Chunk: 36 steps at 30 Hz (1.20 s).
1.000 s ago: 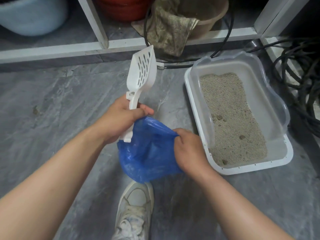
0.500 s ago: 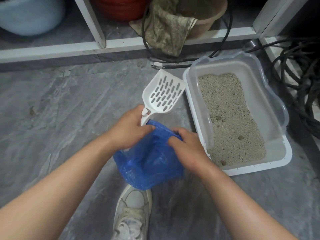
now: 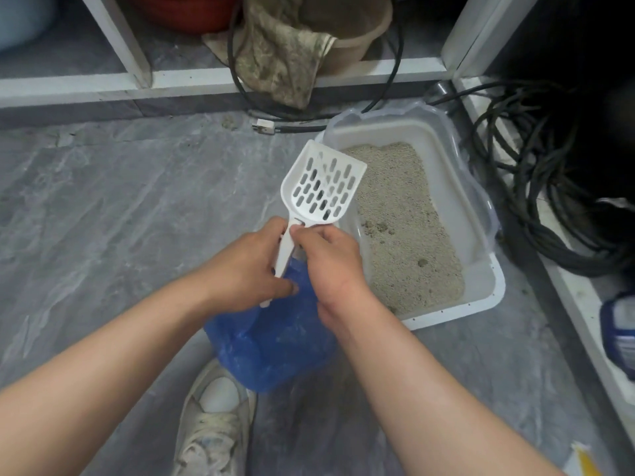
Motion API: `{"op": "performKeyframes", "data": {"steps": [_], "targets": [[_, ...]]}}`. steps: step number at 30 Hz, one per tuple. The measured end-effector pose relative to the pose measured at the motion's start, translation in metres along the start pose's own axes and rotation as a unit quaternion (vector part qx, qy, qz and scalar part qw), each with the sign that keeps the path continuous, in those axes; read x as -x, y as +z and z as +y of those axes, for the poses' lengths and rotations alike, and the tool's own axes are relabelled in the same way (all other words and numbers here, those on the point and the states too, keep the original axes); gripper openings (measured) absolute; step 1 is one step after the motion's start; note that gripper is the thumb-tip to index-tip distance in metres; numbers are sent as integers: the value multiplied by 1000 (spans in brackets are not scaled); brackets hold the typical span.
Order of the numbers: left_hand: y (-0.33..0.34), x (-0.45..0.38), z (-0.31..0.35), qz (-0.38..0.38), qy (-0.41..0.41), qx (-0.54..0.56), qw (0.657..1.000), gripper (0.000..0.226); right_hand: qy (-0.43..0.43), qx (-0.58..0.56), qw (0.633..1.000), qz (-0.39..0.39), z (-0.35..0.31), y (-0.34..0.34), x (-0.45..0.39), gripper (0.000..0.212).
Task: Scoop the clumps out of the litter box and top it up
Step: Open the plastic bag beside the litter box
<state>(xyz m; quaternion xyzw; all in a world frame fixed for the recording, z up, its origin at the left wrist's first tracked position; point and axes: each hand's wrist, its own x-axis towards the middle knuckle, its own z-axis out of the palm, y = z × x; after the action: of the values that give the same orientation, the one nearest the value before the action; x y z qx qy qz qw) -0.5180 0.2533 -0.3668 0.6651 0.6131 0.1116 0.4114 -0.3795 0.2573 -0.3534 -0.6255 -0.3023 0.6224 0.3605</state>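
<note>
A white slotted scoop [image 3: 323, 187] points up and right, its head over the near-left rim of the litter box [image 3: 481, 304]. My left hand [image 3: 247, 269] grips the scoop's handle and also holds the top of a blue plastic bag [image 3: 271, 345] that hangs below both hands. My right hand [image 3: 330, 259] has come onto the handle just under the scoop head, fingers curled round it. The box is white with a clear raised rim and holds grey litter [image 3: 405, 235] with a few small clumps [image 3: 378, 228] near its middle.
A white shoe [image 3: 213, 420] stands on the grey floor below the bag. Black coiled hoses [image 3: 549, 187] lie right of the box. A white shelf frame [image 3: 206, 80] at the back holds tubs and a dirty cloth [image 3: 281, 53]. A blue-and-white pack [image 3: 618, 334] sits at the right edge.
The scoop has swung from upright on the left over toward the litter box. My right hand has left the bag's edge and taken hold of the scoop handle.
</note>
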Motion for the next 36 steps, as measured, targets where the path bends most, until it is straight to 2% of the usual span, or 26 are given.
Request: {"op": "performKeyframes", "data": {"steps": [3,5,8,10,13,16,18,21,24,28,31,33,34,36], "targets": [[3,-1,13,-18,9,16,1000,67,-21,-39,999,20,-8,-11,0,19],[6,-2,16,-22,19,19,999,67,-33,-79,996,23,-16,-25,0,12],[10,-2,16,-37,15,-9,999,67,-29,-132,990,27,-25,-49,-2,15],[15,-3,14,-56,13,-12,998,60,-21,-154,987,41,-27,-65,-5,14],[19,-5,11,-45,12,-11,999,38,14,-191,980,59,-25,-95,-12,16],[20,-9,9,-10,20,-21,1000,22,69,-77,990,93,-16,-133,-17,19],[21,-9,10,-3,25,-15,1000,16,116,27,989,85,-10,-152,-14,18],[23,-9,9,1,21,-15,1000,13,126,137,981,53,-4,-164,-9,3],[25,-9,8,6,17,-14,1000,12,118,228,963,75,9,-169,-18,5],[26,-7,9,17,17,-1,1000,11,93,451,884,81,17,-167,-29,18],[25,-5,9,29,5,17,999,9,83,536,837,75,23,-167,-37,25],[25,-5,7,47,-2,40,998,9,67,598,791,110,26,-164,-38,39],[25,-6,5,59,-6,49,997,9,33,613,776,145,25,-161,-36,45],[23,-8,-1,84,-8,57,995,7,-110,557,794,218,19,-152,-29,43]]}}
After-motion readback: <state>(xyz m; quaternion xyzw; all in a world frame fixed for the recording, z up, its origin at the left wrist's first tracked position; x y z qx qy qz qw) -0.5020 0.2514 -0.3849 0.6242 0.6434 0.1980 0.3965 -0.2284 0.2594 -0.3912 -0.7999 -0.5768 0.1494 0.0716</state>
